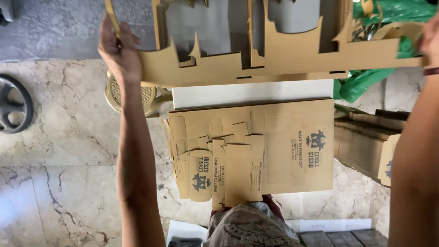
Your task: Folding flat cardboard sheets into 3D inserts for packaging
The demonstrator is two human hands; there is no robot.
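I hold up a large die-cut sheet of brown cardboard with cut-out windows, stretched across the top of the view. My left hand grips its left edge. At the far right, my right hand holds the other end and is partly out of frame. Below the sheet, a stack of flat printed brown box blanks lies on a white table. Smaller punched-out blanks sit on the stack's near left part.
A second pile of cardboard blanks stands to the right. Green plastic bags lie beyond it. A woven beige stool and a dark round wheel-like object rest on the marble floor at left. My patterned clothing shows at bottom.
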